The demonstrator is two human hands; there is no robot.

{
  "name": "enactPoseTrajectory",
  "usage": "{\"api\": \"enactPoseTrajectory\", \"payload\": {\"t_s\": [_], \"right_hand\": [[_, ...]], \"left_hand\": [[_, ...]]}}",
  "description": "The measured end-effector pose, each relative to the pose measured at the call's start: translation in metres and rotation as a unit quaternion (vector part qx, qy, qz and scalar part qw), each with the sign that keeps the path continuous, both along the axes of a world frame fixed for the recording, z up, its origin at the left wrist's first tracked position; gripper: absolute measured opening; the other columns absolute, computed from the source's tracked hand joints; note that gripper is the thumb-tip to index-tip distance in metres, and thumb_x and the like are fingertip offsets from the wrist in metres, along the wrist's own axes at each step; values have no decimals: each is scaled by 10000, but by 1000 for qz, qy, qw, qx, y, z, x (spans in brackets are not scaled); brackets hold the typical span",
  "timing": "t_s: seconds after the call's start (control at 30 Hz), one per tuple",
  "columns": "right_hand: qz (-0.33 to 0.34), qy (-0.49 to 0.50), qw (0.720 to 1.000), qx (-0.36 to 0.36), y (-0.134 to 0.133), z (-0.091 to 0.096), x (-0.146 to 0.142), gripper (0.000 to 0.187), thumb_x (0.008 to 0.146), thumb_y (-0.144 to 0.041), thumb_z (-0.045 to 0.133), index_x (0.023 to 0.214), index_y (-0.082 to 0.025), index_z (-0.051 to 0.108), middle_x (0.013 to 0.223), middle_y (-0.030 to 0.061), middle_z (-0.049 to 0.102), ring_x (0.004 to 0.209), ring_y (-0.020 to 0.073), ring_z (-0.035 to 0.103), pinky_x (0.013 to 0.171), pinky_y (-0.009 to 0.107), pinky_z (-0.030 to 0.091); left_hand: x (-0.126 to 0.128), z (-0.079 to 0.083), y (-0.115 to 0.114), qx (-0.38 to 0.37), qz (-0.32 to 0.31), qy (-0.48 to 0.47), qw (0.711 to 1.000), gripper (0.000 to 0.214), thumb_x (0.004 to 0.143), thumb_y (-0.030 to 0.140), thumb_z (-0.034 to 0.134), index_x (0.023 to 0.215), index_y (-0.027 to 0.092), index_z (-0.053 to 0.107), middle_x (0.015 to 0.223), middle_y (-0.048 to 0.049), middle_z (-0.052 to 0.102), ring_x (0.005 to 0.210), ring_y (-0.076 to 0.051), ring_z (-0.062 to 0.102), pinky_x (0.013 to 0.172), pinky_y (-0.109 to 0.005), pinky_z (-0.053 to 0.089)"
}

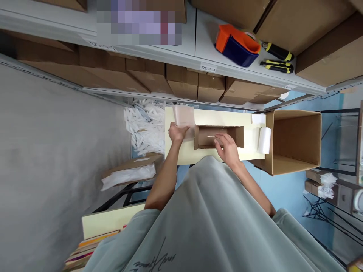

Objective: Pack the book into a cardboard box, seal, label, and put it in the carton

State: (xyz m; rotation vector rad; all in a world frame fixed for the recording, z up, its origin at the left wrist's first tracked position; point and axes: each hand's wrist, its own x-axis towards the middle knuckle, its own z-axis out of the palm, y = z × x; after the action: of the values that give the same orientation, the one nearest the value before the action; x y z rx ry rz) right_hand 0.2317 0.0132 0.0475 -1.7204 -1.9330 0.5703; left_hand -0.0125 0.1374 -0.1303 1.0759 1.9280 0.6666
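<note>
Cardboard, a small open box [208, 138], sits mid-tabletop [249, 151]; the right hand [227, 147] curls over its near wall, grip unclear, while the left hand [177, 132] clamps a pale sheet [185, 115] just left. Farther, an orange tape dispenser [236, 45] rests on the shelf [204, 41].

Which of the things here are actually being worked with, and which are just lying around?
In use:
small open box, with the right hand at it
pale flat sheet, touched by the left hand

Lying about:
tape dispenser on the shelf
yellow-handled tools beside it
white roll
big open carton
heap of white pieces
</note>
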Motion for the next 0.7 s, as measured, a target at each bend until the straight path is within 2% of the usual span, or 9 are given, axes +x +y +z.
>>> {"api": "enactPoseTrajectory", "payload": {"t_s": [0.1, 0.17, 0.23, 0.33, 0.4, 0.47, 0.53, 0.63, 0.7], "right_hand": [[8, 58, 998, 5, 6, 12, 5, 351, 1178, -430, 488, 1305, -267, 771, 1337, 105, 791, 1276, 284, 754, 1144, 488, 626], [5, 99, 995, 5, 9, 24, 7, 376, 1178, -486, 498, 1329, -266, 763, 1354, 101, 785, 1277, 275, 757, 1133, 463, 638], [3, 134, 991, 5, 13, 40, 7, 417, 1163, -555, 529, 1382, -270, 741, 1384, 98, 773, 1291, 278, 751, 1132, 459, 642], [22, 188, 982, 14, 18, 61, 3, 570, 1116, -669, 583, 1544, -297, 644, 1530, 97, 700, 1423, 302, 685, 1212, 500, 603], [46, 228, 972, 12, 20, 72, 0, 742, 1062, -741, 639, 1666, -326, 524, 1655, 93, 610, 1518, 320, 619, 1255, 526, 573], [62, 262, 963, 5, 21, 78, -1, 893, 1009, -786, 691, 1735, -338, 427, 1733, 90, 539, 1576, 337, 570, 1286, 541, 547], [57, 282, 958, 0, 19, 78, 4, 922, 1005, -785, 697, 1750, -322, 411, 1756, 91, 522, 1620, 344, 524, 1335, 554, 495], [35, 307, 951, -15, 13, 67, 18, 872, 1038, -755, 665, 1749, -306, 432, 1764, 80, 525, 1663, 333, 471, 1393, 552, 412], [30, 339, 940, -29, 10, 54, 32, 906, 1035, -769, 651, 1771, -302, 401, 1777, 77, 511, 1647, 321, 497, 1381, 533, 430]], "left_hand": [[-17, 43, 0, 45, 58, 13, 997, 677, 679, 397, 1026, 1182, 186, 625, 1208, -168, 781, 1249, -406, 756, 1095, -578, 626], [-33, 86, -7, 128, 67, -16, 989, 737, 699, 404, 1021, 1277, 140, 648, 1270, -159, 776, 1244, -367, 760, 1092, -517, 646], [-41, 136, -23, 203, 66, -36, 976, 759, 744, 440, 1001, 1358, 146, 666, 1339, -142, 768, 1295, -356, 747, 1126, -507, 640], [-23, 204, -58, 259, 66, -99, 958, 721, 794, 489, 979, 1400, 209, 706, 1356, -106, 777, 1361, -357, 723, 1162, -514, 635], [5, 232, -80, 276, 82, -170, 942, 709, 719, 497, 1025, 1313, 215, 760, 1285, -93, 809, 1332, -354, 742, 1162, -498, 642], [38, 245, -97, 268, 103, -237, 928, 705, 631, 490, 1067, 1218, 210, 795, 1221, -87, 834, 1267, -347, 773, 1129, -476, 664], [69, 245, -109, 240, 117, -282, 921, 709, 587, 489, 1081, 1171, 196, 804, 1180, -91, 849, 1213, -339, 796, 1090, -462, 679], [100, 230, -121, 199, 115, -306, 924, 758, 580, 517, 1082, 1183, 167, 784, 1205, -123, 846, 1215, -338, 799, 1085, -452, 670], [109, 218, -126, 183, 96, -298, 932, 823, 597, 584, 1070, 1222, 154, 751, 1282, -163, 822, 1246, -348, 787, 1100, -462, 655]]}}
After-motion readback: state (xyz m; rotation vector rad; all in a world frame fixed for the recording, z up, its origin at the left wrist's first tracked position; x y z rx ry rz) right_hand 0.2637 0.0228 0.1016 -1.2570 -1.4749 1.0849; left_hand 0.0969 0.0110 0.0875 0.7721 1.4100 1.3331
